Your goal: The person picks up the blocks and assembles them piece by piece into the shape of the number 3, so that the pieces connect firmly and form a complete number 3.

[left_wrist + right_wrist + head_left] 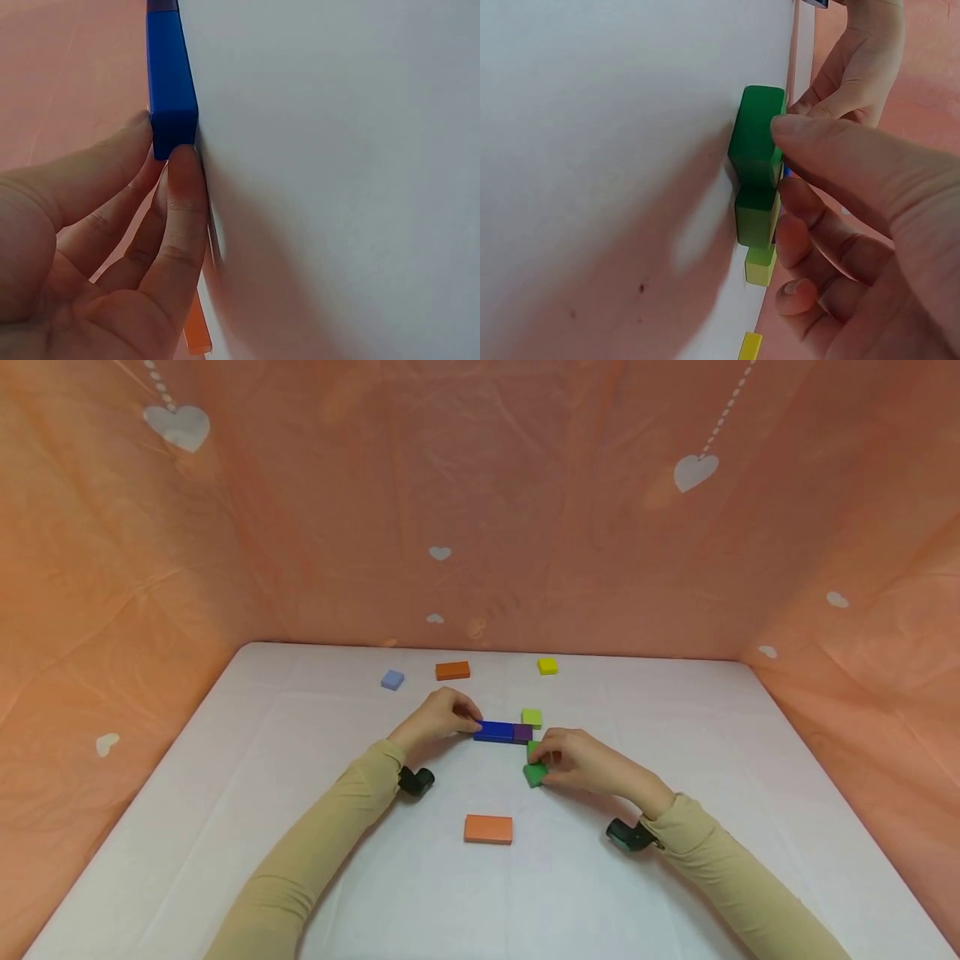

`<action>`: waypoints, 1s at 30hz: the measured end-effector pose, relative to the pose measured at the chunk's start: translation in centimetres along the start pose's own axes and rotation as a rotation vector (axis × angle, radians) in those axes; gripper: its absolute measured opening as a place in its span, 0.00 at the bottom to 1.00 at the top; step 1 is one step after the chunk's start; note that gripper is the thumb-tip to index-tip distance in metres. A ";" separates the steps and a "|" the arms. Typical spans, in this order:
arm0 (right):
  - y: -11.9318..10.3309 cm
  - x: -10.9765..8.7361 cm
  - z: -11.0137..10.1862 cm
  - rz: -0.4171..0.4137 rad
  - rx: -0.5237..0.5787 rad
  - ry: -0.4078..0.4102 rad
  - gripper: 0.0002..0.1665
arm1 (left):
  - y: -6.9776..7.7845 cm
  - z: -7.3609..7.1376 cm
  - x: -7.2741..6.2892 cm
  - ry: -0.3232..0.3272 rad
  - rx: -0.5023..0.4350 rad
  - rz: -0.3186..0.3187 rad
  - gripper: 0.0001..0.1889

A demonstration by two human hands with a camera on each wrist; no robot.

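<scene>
Peach-orange sheeting (487,485) with white hearts rises beyond and beside the white tabletop (375,893), where a pale-blue block (392,680), an orange block (452,672) and a yellow block (547,667) lie near the far edge and a salmon block (488,828) sits nearer the front edge. Mid-tabletop, the left hand (441,717) pinches the end of a blue bar (495,732) touching a purple block (522,733), a lime block (532,718) just behind; the right hand (588,762), fingers curled, pinches a dark green block (534,775), partly hiding a green block (532,747).

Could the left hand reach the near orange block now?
Likely yes: the left hand touches the blue block, but only bare table seems to lie between that hand and the near orange block.
</scene>
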State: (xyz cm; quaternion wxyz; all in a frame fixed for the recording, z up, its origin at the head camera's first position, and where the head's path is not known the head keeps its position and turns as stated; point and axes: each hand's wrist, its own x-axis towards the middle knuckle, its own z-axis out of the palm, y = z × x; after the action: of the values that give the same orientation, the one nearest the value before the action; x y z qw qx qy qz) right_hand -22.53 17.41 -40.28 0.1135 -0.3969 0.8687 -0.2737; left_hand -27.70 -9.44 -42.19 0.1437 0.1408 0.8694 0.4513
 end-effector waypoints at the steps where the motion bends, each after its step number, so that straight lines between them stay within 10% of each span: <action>1: 0.0 0.0 0.0 -0.001 -0.001 -0.001 0.13 | 0.0 0.0 0.0 0.001 -0.001 -0.003 0.06; 30: -1.3 0.5 -0.6 -0.062 0.076 0.033 0.14 | -0.1 -0.1 0.1 -0.014 -0.011 -0.013 0.05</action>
State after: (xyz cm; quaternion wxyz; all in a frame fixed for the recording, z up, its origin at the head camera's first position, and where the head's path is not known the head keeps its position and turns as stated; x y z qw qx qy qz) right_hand -22.25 16.56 -39.02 0.1057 -0.4145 0.8468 -0.3162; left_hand -27.87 -9.48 -42.24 0.1533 0.1377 0.8668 0.4542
